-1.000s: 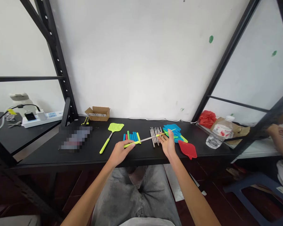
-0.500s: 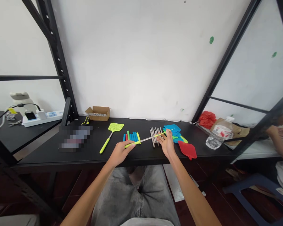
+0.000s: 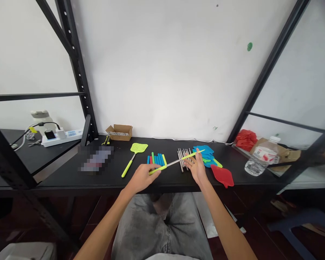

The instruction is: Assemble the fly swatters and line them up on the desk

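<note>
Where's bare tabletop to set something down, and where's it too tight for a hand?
Bare black tabletop runs behind the coloured handles, between the lime swatter and the steel rods. Another patch lies between the red swatter head and the water bottle. It's crowded around the rods and blue swatter heads, where the right hand is.

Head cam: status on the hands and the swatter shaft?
Left hand holds green grip of metal swatter shaft. Right hand at its far tip, over steel rods. Blue swatter heads beside it.
</note>
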Tool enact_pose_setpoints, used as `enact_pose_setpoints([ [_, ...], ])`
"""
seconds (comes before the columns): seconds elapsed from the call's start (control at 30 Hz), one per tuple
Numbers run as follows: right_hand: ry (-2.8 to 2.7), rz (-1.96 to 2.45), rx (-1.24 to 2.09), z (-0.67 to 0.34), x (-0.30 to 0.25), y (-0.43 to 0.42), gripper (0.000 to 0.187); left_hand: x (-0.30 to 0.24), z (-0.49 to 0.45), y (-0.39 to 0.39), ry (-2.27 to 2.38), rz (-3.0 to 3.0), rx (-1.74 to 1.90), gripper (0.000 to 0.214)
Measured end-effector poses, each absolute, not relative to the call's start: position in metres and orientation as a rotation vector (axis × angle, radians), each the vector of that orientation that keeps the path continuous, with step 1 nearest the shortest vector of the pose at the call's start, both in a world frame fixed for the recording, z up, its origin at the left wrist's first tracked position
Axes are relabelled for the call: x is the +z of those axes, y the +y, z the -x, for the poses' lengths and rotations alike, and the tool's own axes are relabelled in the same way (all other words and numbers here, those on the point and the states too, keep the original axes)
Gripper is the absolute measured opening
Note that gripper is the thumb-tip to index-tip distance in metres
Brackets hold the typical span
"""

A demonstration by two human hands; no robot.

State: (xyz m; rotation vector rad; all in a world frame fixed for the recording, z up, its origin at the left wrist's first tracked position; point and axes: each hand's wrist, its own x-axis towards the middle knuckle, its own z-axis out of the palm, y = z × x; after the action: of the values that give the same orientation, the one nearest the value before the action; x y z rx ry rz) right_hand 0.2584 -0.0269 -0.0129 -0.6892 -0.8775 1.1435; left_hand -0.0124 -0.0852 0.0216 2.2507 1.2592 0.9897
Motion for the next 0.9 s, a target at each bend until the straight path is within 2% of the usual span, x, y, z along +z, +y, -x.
enact_pose_setpoints([
  [0.13,-0.886,0.733,1.144,-0.257,-0.013,-0.028,0.075,0.032,0.027,-0.081,1.44,-2.259,1.167,0.04],
  [0.23,-0.876,0.728,1.153,-0.258,-0.013,-0.028,0.071,0.034,0.043,-0.075,1.767,-2.227,1.314,0.036],
  [0.4,-0.859,0.718,1.148,-0.258,-0.013,-0.028,0.065,0.022,0.059,-0.07,2.291,-2.156,1.132,0.036],
  [0.73,-0.851,0.75,1.124,-0.257,-0.012,-0.027,0.054,0.005,0.048,-0.065,2.335,-2.343,0.869,0.032],
  [0.9,-0.97,0.949,0.81,-0.256,-0.017,-0.026,0.04,0.004,0.041,-0.067,2.323,-2.418,0.953,0.031],
])
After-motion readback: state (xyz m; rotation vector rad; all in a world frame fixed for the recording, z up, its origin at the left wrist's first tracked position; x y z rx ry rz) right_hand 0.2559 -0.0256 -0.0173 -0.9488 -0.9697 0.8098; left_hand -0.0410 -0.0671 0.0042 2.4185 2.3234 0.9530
